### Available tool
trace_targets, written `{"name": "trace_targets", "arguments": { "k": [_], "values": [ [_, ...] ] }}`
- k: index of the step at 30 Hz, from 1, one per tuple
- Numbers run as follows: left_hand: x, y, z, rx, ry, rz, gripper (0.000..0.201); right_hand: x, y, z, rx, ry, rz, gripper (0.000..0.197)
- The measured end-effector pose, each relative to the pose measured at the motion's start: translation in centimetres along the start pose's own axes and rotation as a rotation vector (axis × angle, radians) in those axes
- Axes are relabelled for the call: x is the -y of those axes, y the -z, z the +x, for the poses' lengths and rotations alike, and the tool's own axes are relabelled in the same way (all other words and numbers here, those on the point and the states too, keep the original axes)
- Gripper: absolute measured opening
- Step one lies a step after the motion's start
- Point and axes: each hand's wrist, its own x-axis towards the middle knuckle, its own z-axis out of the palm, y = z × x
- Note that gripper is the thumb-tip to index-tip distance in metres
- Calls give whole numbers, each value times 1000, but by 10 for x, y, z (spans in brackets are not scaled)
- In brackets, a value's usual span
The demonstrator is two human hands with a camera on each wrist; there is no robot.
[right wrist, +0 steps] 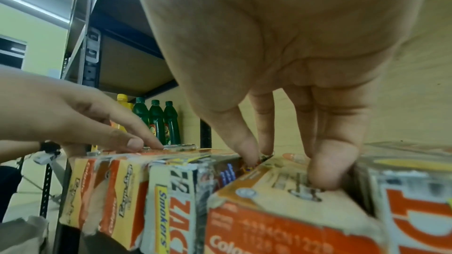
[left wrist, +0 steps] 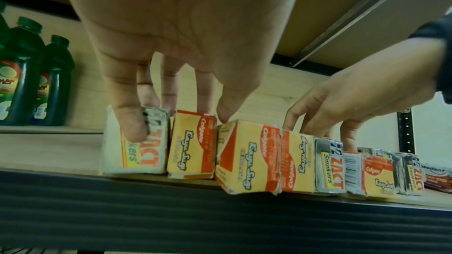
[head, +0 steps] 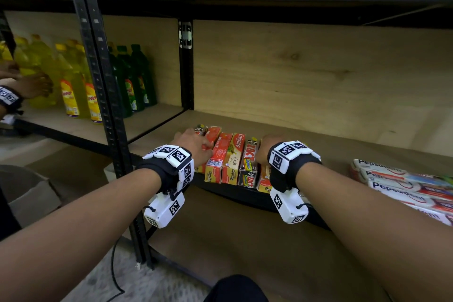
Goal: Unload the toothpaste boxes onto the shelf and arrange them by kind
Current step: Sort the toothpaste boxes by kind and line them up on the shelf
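Observation:
A row of toothpaste boxes lies along the front of the wooden shelf (head: 318,140), with orange Colgate boxes (head: 226,157) mixed among silver Zact boxes (head: 248,167). My left hand (head: 201,140) is over the left end of the row. Its fingers (left wrist: 132,123) are nearly straight and touch the leftmost Zact box (left wrist: 151,152), while the thumb touches a tilted Colgate box (left wrist: 247,161). My right hand (right wrist: 286,165) pinches one orange Colgate box (right wrist: 281,210), thumb in the gap beside a Zact box (right wrist: 176,206) and fingers down its other side.
White Pepsodent boxes (head: 404,184) are stacked at the right of the same shelf. Yellow bottles (head: 71,86) and green bottles (head: 132,81) fill the bay to the left, past a black upright (head: 103,95), where another person's hand (head: 31,86) reaches. A cardboard box (head: 31,191) sits lower left.

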Motion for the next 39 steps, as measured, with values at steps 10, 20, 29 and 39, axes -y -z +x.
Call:
{"name": "trace_targets", "arguments": {
  "k": [10, 20, 29, 39],
  "values": [
    [2, -2, -2, -49, -3, -30, 35, 17, 26, -79, -112, 19, -396, 48],
    [1, 1, -8, -33, -15, -11, 35, -11, 3, 47, 92, 13, -188, 41],
    [0, 2, -9, -37, -21, -16, 35, -19, 59, -16, -48, 52, 162, 28],
    [0, 5, -10, -62, -64, -5, 32, 16, 62, -38, -169, 135, 178, 42]
  ]
}}
